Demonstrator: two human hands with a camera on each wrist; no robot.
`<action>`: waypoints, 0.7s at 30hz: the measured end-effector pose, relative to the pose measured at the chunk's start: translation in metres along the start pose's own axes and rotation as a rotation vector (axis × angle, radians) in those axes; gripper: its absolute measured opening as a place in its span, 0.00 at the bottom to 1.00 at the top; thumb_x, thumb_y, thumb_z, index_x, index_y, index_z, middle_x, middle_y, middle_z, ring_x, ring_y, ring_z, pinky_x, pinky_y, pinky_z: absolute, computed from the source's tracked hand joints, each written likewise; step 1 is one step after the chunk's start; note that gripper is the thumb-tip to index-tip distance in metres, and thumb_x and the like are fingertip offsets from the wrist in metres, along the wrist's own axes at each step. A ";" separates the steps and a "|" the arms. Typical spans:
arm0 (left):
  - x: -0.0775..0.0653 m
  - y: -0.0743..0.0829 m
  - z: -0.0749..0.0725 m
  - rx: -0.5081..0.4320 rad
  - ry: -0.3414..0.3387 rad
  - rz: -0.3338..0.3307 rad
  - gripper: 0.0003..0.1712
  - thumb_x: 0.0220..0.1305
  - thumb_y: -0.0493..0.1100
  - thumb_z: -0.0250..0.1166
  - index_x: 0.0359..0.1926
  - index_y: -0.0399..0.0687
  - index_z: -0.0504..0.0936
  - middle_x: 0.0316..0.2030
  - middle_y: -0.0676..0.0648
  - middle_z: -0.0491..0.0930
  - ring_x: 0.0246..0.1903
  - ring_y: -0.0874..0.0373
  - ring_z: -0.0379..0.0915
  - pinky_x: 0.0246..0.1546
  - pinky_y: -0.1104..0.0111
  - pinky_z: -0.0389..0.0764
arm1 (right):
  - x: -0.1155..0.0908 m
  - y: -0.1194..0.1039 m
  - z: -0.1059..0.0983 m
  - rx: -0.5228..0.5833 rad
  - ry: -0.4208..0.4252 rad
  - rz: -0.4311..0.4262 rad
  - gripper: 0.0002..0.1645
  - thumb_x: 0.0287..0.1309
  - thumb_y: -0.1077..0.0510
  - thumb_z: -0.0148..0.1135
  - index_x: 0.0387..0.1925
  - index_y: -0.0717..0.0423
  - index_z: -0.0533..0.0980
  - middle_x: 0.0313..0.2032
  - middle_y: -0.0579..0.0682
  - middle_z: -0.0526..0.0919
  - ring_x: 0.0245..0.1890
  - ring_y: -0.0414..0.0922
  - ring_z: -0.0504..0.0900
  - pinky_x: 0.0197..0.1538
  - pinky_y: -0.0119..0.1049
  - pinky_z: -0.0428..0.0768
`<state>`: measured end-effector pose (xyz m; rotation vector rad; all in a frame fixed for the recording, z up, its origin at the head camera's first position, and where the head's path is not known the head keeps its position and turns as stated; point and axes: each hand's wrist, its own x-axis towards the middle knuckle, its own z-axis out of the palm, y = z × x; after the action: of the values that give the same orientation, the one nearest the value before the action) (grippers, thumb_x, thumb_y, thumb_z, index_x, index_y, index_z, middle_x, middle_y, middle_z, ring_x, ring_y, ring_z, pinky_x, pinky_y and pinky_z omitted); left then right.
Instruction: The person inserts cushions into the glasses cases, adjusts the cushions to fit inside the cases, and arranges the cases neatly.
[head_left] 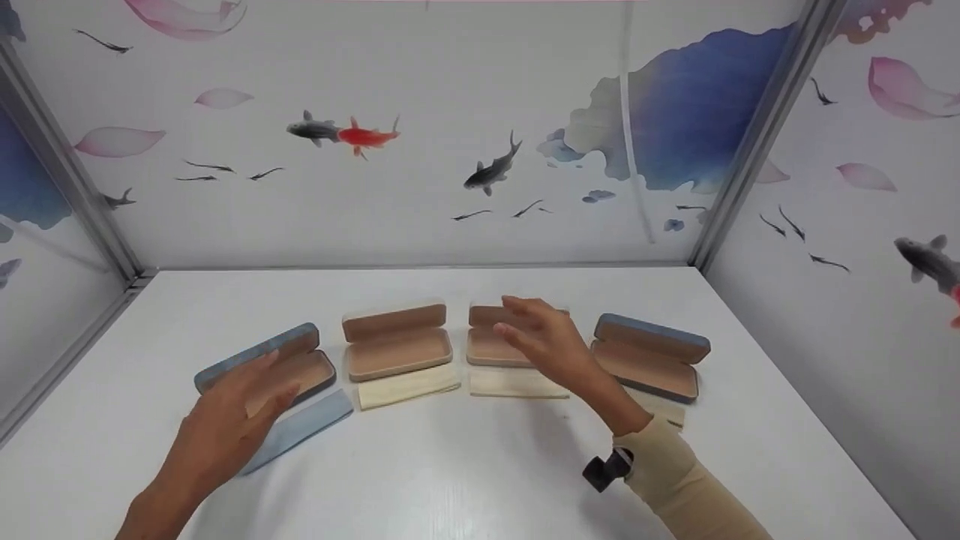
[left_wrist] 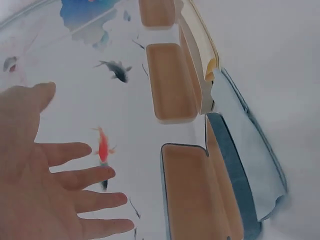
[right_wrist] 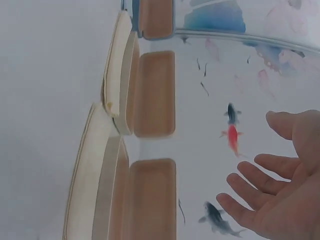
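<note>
Four hinged glasses cases would be several: a blue case (head_left: 319, 369) at left, a cream case (head_left: 401, 354), another cream case (head_left: 484, 346) and a blue case (head_left: 652, 367) at right, all with lids up and tan insides showing. Folded cloths lie before them: a blue cloth (head_left: 304, 431), a cream cloth (head_left: 409, 386), a second cream cloth (head_left: 517, 383) and a partly hidden cloth (head_left: 667, 411). My left hand (head_left: 221, 427) hovers over the left blue case, fingers extended, holding nothing. Above the second cream case my right hand (head_left: 551, 345) is likewise spread and holds nothing.
The white table (head_left: 450, 465) meets a back wall (head_left: 420, 217) printed with fish and petals. Metal posts (head_left: 765, 142) stand at the back corners. A small black device (head_left: 607, 469) is strapped to the right wrist, over a beige sleeve (head_left: 682, 480).
</note>
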<state>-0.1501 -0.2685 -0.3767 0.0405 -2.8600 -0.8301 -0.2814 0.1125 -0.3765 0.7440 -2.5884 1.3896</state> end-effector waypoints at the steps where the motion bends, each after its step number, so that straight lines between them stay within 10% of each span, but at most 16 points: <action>1: -0.001 -0.002 0.000 -0.030 -0.009 -0.047 0.42 0.73 0.67 0.50 0.74 0.43 0.63 0.72 0.32 0.64 0.71 0.29 0.56 0.64 0.31 0.62 | 0.000 -0.002 0.004 0.018 -0.006 -0.001 0.32 0.67 0.48 0.63 0.68 0.57 0.71 0.65 0.57 0.76 0.65 0.55 0.76 0.64 0.55 0.76; 15: -0.001 -0.045 0.012 -0.170 0.023 -0.394 0.37 0.73 0.61 0.56 0.65 0.33 0.72 0.60 0.27 0.75 0.58 0.32 0.75 0.54 0.46 0.79 | 0.007 -0.027 0.071 0.207 -0.176 -0.004 0.26 0.69 0.52 0.62 0.64 0.56 0.75 0.60 0.58 0.81 0.59 0.53 0.81 0.57 0.48 0.82; 21: -0.001 -0.071 0.017 -0.345 -0.016 -0.583 0.33 0.73 0.52 0.59 0.65 0.29 0.69 0.56 0.26 0.78 0.37 0.50 0.85 0.36 0.64 0.86 | 0.011 -0.039 0.109 0.238 -0.252 0.024 0.24 0.68 0.55 0.63 0.62 0.56 0.76 0.59 0.57 0.81 0.58 0.54 0.82 0.56 0.45 0.83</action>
<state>-0.1534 -0.3191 -0.4291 0.8544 -2.6910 -1.4124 -0.2587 0.0022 -0.4063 0.9826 -2.6480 1.7358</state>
